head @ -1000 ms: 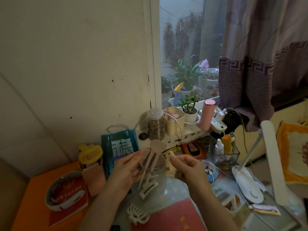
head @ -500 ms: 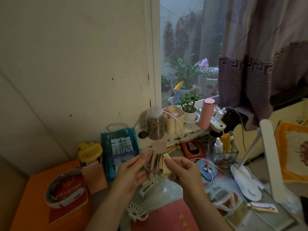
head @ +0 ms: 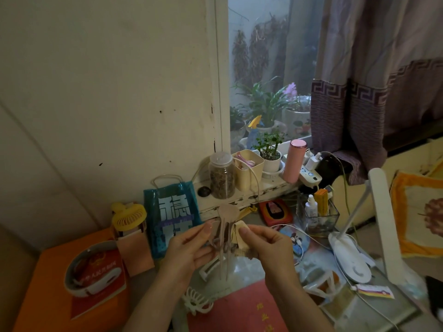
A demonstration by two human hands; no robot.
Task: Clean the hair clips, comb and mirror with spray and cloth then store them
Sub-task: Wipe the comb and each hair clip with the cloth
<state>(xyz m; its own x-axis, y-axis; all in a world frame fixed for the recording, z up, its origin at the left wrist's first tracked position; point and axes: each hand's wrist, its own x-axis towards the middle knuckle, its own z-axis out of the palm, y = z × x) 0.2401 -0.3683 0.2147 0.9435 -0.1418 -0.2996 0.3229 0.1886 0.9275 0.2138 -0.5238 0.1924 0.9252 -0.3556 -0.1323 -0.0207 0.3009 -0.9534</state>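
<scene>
Comb: we read the beige long-pronged piece [head: 225, 232] as the comb being cleaned; round head up, prongs pointing down, held in the air over the desk between both hands.
Left hand: our left hand [head: 189, 248] pinches the comb at the upper prongs, thumb and fingers curled round it.
Right hand: our right hand [head: 268, 245] pinches a small pale cloth [head: 239, 236] against the prongs from the right side.
Hands relation: close together, meeting on the comb; neither one is free.
Step in hand: we judge it as wiping the prongs with the cloth.
How to do it well: we keep the left pinch firm near the head so the thin prongs don't flex, fold the cloth round one prong at a time, and draw from head toward the tips; then turn the comb to reach the back.
Hedge: dim light, so we can't tell if the dark bit near the mid-prongs is dirt, shadow or part of the cloth.
Clips: a white claw clip [head: 196, 301] lies on the desk by the red booklet [head: 237, 307]; a second whitish clip [head: 211, 267] lies just below the comb tips.
Spray: a small white spray bottle [head: 311, 207] stands in the clear box [head: 333, 219], well apart from the hands.
Mirror: possibly the round cartoon-printed disc [head: 296, 239] just right of our right hand; not sure.
Progress: we judge storage as not yet begun.
</scene>
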